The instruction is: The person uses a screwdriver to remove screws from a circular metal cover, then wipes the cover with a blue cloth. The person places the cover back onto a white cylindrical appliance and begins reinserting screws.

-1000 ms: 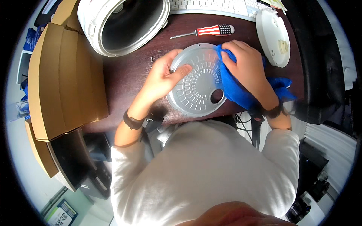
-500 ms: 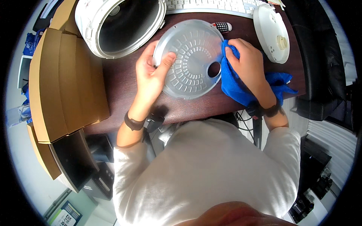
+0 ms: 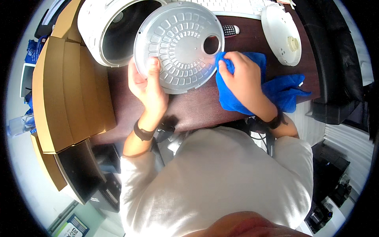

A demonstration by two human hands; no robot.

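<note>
Along the left edge of the table (image 3: 189,108) is a box (image 3: 67,94). To its right, toward the far edge, lies a drum (image 3: 92,25); then comes the keyboard (image 3: 237,7). Near the far right corner is a cover (image 3: 280,33). The plate (image 3: 183,49) is between the left hand (image 3: 150,85) and the right hand (image 3: 244,81), partly before the drum. Under the right hand, the cloth (image 3: 229,98) reaches toward the near edge.

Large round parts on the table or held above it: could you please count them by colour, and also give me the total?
White: 2 (the open drum and the cover)
Silver-grey: 1 (the disc, held in the left hand)
Total: 3
</note>
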